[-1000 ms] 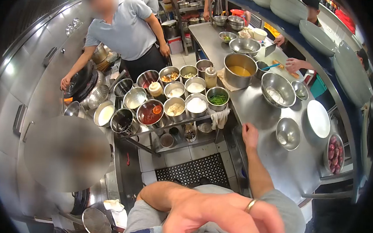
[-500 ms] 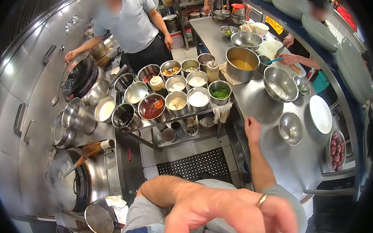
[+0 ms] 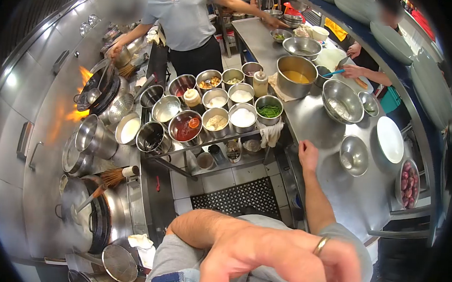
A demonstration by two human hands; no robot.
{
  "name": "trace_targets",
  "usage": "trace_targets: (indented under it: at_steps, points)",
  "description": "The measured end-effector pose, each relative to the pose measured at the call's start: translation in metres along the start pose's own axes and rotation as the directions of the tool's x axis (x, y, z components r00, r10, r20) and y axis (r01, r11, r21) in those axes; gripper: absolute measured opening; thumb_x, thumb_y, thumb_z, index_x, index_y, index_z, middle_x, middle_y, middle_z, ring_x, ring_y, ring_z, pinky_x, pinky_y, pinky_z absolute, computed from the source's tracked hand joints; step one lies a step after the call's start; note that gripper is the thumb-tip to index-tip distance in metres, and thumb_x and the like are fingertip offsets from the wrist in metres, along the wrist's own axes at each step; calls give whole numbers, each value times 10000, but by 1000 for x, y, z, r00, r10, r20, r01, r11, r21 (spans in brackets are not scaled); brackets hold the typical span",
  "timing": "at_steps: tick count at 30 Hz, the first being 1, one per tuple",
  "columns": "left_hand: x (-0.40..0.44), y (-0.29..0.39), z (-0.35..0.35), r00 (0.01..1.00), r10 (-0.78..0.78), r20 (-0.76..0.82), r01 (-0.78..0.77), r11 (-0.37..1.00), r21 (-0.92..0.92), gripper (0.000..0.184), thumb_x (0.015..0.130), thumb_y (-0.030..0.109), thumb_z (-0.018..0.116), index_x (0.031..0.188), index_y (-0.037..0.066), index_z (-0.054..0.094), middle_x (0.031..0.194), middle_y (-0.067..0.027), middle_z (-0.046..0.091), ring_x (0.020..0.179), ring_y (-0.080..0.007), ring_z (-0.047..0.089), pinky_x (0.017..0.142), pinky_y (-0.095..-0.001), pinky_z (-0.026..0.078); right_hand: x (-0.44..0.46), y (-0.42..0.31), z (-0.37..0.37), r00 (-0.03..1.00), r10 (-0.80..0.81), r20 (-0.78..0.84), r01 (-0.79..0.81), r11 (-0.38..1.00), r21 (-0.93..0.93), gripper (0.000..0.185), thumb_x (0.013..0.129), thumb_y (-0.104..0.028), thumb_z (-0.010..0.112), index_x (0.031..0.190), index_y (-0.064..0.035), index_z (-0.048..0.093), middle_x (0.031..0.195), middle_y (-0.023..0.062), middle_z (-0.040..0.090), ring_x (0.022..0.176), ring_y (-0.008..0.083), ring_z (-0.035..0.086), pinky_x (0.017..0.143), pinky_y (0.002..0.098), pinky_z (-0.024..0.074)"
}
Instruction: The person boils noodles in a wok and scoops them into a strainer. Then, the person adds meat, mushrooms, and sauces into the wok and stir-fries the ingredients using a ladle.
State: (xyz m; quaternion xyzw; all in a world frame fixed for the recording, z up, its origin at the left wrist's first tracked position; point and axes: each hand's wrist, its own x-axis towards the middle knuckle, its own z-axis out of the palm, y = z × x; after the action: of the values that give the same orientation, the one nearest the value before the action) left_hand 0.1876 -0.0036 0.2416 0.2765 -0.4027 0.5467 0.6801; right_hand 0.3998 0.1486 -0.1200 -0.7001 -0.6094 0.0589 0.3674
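My left hand (image 3: 281, 261), with a ring, is large in the foreground over my lap. Its fingers are bent and apart from the thumb; their tips are out of sight, and no held object shows. At the near edge of the steel counter (image 3: 331, 187), my right hand (image 3: 308, 154) rests with its fingers curled closed and nothing visible in them. An empty steel bowl (image 3: 354, 156) sits to its right. Left of it, across a gap, stand steel pots of ingredients, among them green vegetables (image 3: 269, 111) and red sauce (image 3: 187, 127).
Flames (image 3: 79, 115) rise around a wok (image 3: 93, 90) at the left, near a co-worker (image 3: 183, 21). Another wok (image 3: 79, 215) stands nearer. A second person's hand (image 3: 352, 71) is over a cutting board. Red onions (image 3: 409, 186) fill a bowl at right. A perforated mat (image 3: 238, 196) covers floor.
The co-worker at the stove has shifted right and now stretches an arm to the bowls on the far counter. Flames have appeared around the far wok. My hands have barely moved.
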Motion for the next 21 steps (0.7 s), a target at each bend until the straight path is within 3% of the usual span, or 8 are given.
trace_targets:
  at_steps: [5, 8, 11, 13, 17, 19, 21]
  points:
    - [4, 9, 2, 999, -42, -18, 41, 998, -49, 541, 809, 397, 693, 1071, -56, 557, 1138, -325, 454, 888, -308, 588, 675, -302, 563, -2, 1, 2, 1000, -7, -3, 7, 1000, 12, 240, 869, -186, 604, 734, 8, 561, 696, 207, 557, 643, 401, 531, 581, 433, 422]
    - [-6, 13, 8, 990, -98, -106, 90, 993, -76, 539, 805, 389, 700, 1074, -56, 560, 1139, -317, 445, 896, -308, 579, 675, -314, 560, -5, 3, 1, 1000, 10, 1, -10, 1000, 8, 238, 869, -193, 603, 741, 4, 565, 703, 205, 560, 654, 401, 536, 586, 437, 423]
    - [-16, -12, 11, 989, 59, -134, -72, 993, -93, 538, 799, 394, 703, 1068, -52, 569, 1138, -308, 444, 895, -298, 572, 685, -324, 555, -5, 2, 2, 1000, 15, 12, -14, 999, -31, 236, 871, -206, 600, 755, -1, 576, 710, 200, 569, 664, 394, 551, 595, 439, 429]
    - [-7, -14, 5, 995, 76, -65, -80, 995, -59, 540, 797, 407, 700, 1062, -47, 575, 1139, -302, 445, 893, -289, 571, 694, -322, 552, -1, 1, 1, 1000, 15, 27, -14, 999, -43, 238, 872, -215, 599, 762, -5, 584, 713, 196, 576, 670, 392, 560, 600, 442, 435]
    - [19, 38, -18, 941, -337, 30, 335, 941, 53, 454, 810, 375, 695, 1018, -18, 600, 1090, -237, 521, 938, -300, 566, 781, -368, 494, 1, -1, 2, 999, 12, 37, -10, 999, -48, 244, 871, -220, 593, 735, -18, 576, 739, 183, 593, 705, 393, 568, 627, 472, 437]
    - [18, 40, -19, 925, -377, 47, 375, 926, 41, 452, 810, 383, 693, 1009, -13, 604, 1089, -230, 523, 946, -299, 562, 792, -369, 488, 0, -2, 5, 999, 15, 28, -14, 999, -37, 245, 872, -221, 590, 735, -19, 577, 748, 183, 599, 712, 392, 572, 628, 473, 439]
    - [4, 17, -17, 973, -221, 67, 221, 975, 5, 506, 801, 431, 687, 1013, -20, 599, 1123, -260, 473, 917, -281, 562, 747, -331, 519, 0, -3, 5, 999, 24, 28, -23, 999, -35, 242, 872, -222, 589, 737, -21, 581, 757, 182, 605, 719, 391, 578, 632, 472, 443]
